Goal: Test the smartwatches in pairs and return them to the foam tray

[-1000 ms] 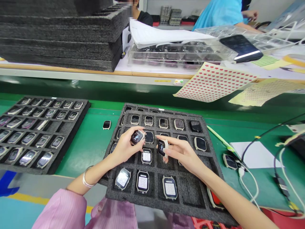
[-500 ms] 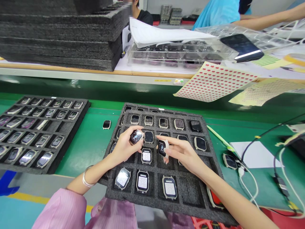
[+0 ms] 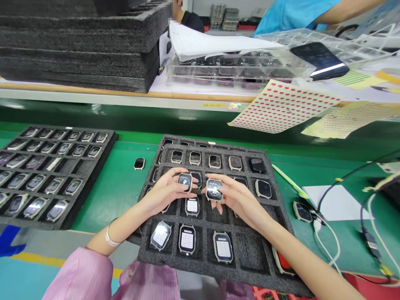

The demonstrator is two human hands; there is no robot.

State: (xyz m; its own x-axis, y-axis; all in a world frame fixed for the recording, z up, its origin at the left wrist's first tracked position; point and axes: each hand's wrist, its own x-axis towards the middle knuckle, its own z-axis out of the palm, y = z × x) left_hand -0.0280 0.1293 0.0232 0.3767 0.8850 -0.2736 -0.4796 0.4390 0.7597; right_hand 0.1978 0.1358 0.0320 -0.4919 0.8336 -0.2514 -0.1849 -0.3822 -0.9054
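Nearest, pink pleated sleeves (image 3: pixel 81 275) and a silver bangle (image 3: pixel 110 239) lead up to a black foam tray of square cells (image 3: pixel 250 254), whose near row holds three cream-cased watch bodies with lit white screens (image 3: pixel 187 239). Over the tray's middle the left hand (image 3: pixel 167 191) pinches a small strapless smartwatch with a lit dial (image 3: pixel 185 181). The right hand (image 3: pixel 239 200) grips a second strapless smartwatch (image 3: pixel 214 189), so each hand is closed on its own watch. A second ago the hands were apart and the right one held its watch edge-on. Now they have drawn together until the fingertips nearly touch, with both screens turned up side by side, so both dials show at once. Left of the tray a lone dark watch body (image 3: pixel 139 163) lies on the green tabletop (image 3: pixel 121 191), and beyond it sits another filled foam tray (image 3: pixel 84 166). Farther back, a red-dotted sticker sheet (image 3: pixel 281 108) overhangs a shelf bearing stacked grey foam trays (image 3: pixel 78 46).
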